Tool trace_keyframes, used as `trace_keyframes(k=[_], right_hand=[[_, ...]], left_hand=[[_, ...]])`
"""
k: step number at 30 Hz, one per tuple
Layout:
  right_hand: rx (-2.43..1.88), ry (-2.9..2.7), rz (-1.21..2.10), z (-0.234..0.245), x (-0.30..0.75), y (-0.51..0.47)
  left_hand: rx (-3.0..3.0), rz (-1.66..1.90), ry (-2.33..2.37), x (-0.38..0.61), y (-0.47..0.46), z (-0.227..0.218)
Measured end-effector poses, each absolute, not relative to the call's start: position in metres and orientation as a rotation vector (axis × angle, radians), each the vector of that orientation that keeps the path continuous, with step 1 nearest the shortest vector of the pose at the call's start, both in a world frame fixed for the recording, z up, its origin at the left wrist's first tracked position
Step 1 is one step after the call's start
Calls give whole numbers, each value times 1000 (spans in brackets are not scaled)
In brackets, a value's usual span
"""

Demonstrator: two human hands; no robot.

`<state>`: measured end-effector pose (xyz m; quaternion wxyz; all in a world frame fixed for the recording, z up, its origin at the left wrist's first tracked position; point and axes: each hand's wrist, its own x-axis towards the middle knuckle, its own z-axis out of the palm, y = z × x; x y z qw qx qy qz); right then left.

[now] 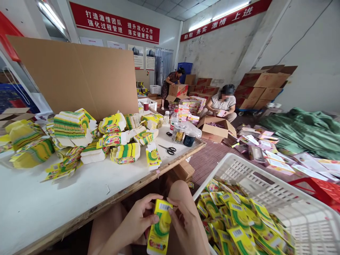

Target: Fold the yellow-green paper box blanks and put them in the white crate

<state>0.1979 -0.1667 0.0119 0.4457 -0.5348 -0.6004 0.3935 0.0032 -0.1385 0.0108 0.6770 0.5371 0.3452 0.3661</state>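
Note:
Between both hands, above the lap, is a small yellow and green carton [160, 228] with a barcode at its upper end. My left hand [140, 219] grips its left side, thumb across the front face. At the upper right edge, the fingers of my right hand [186, 219] are closed on the same carton. Right of my hands, a white plastic basket [268, 184] holds many similar yellow cartons [239, 216]. A single flat yellow carton [153, 157] lies near the table's edge, ahead of my hands.
Bundled yellow carton blanks [124, 153] cover much of the white table [79, 198]. Scissors [169, 150], a dark mug [189, 139] and a bottle [174, 118] stand or lie at its far end. Two people work beyond, near cardboard boxes [216, 128]. Loose boxes [278, 161] litter the floor.

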Motion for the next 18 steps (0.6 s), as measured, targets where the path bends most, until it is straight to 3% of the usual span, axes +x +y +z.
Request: trace_keyframes(k=[5, 12, 18], right_hand=[[-1184, -1163, 989, 3, 192, -166], [-926, -294, 677, -18, 211, -167], [-1023, -338, 1350, -38, 204, -174]], left_hand=[[1331, 849, 820, 19, -137, 25], [1896, 1091, 1143, 13, -50, 35], [2028, 990, 1304, 0, 8, -5]])
